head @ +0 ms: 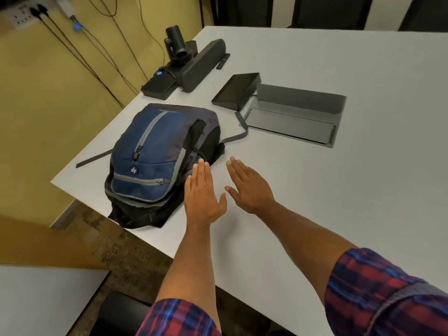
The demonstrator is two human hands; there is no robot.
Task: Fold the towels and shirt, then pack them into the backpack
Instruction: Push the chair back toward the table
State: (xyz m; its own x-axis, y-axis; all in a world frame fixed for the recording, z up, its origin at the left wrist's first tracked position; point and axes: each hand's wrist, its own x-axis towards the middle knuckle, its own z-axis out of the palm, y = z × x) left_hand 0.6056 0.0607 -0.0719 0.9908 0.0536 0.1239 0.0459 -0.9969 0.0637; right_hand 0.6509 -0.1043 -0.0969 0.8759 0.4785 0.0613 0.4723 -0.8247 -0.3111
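White table (339, 178) carrying a blue backpack (155, 163) flat near its left edge, zips shut, with 2 flat, empty hands just right of it, left hand (202, 197) beside right hand (249, 187), fingers spread.

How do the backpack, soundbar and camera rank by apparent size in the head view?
1. backpack, largest.
2. soundbar.
3. camera, smallest.
The soundbar and camera lie farther away, so their true sizes may be understated.
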